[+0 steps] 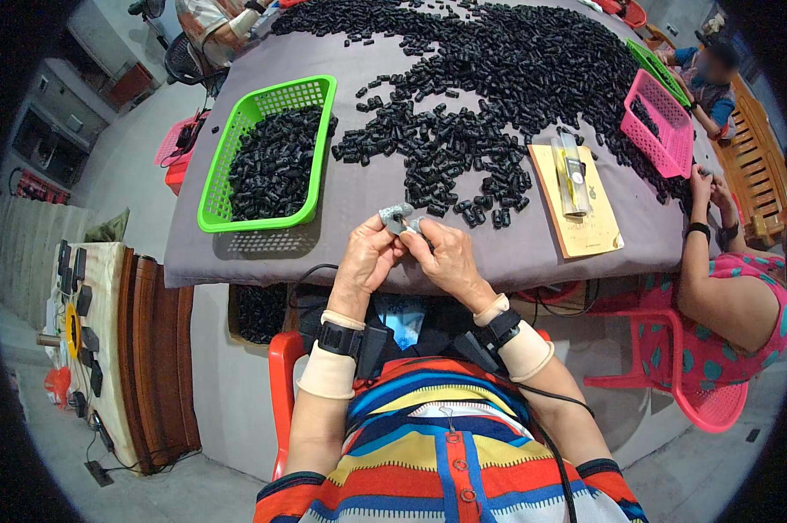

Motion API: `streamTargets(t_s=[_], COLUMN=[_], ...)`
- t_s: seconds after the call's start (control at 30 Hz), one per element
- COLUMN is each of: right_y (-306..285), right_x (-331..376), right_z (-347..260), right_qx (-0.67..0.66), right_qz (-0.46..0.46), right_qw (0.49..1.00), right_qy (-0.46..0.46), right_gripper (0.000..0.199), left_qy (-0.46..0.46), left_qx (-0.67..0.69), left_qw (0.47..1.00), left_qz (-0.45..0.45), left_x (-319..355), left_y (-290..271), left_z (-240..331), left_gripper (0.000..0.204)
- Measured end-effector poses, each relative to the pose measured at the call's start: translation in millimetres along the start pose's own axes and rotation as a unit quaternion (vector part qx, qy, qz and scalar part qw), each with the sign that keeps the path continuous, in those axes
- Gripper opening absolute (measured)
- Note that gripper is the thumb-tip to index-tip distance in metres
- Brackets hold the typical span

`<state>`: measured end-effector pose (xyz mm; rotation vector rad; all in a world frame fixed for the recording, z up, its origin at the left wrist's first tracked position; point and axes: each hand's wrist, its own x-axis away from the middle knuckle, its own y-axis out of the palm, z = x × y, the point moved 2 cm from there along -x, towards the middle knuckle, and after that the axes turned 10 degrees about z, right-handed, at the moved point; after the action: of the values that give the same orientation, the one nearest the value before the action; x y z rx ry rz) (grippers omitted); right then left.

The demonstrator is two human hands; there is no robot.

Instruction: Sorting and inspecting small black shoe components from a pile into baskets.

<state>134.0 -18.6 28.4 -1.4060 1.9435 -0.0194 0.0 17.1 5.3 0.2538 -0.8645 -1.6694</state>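
Note:
My left hand (369,254) and my right hand (448,260) meet in front of me, just over the near edge of the cloth-covered table. Both are closed, thumbs and fingers pinched together. Greyish coverings (396,212) wrap some of the fingertips. Between them a small black cylinder-like piece (399,220) shows in part; the fingers hide most of it. Just beyond my hands lie loose black pieces (463,157) of a similar look, spreading into a large heap (515,65). A green basket (325,144) holding many such pieces stands to the left.
A tan pad (598,228) carries a clear plastic case (574,179) at the right. Beyond it stands a pink basket (672,131). A person in pink (729,305) works at the right edge; others sit farther off. A black cable (555,401) runs along my right arm.

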Motion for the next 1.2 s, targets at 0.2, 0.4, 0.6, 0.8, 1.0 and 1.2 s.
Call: streamTargets(t_s=[0.2,0.4,0.6,0.8,1.0,1.2], right_y=[1.7,-4.4,-8.5,-8.2,-7.1,-7.0], right_x=[-1.5,-2.0,-0.8,-1.0,-0.2,0.3], right_z=[0.0,-0.2,-3.9,-3.3,-2.0,-2.4], right_qx=[-0.001,-0.008,-0.007,0.002,0.000,0.001], right_qz=[0.010,-0.013,-0.020,-0.014,-0.014,-0.017], right_qw=[1.000,1.000,1.000,1.000,1.000,1.000], right_qy=[-0.001,0.002,-0.023,-0.020,-0.019,-0.018], right_gripper=[0.026,0.025,0.025,0.026,0.026,0.026], left_qy=[-0.004,-0.001,-0.003,-0.011,-0.011,-0.007], left_qx=[-0.004,0.022,0.019,0.026,0.027,0.015], left_qw=[1.000,0.999,0.999,0.999,0.999,1.000], left_qz=[-0.003,-0.034,-0.038,-0.040,-0.042,-0.022], left_x=[-0.2,-3.6,-3.2,-2.7,-1.9,0.9], left_y=[0.2,-7.2,-7.3,-5.8,-5.5,-3.1], left_z=[0.2,-2.9,-1.2,-0.8,-1.0,-0.2], left_gripper=[0.021,0.024,0.023,0.023,0.022,0.021])
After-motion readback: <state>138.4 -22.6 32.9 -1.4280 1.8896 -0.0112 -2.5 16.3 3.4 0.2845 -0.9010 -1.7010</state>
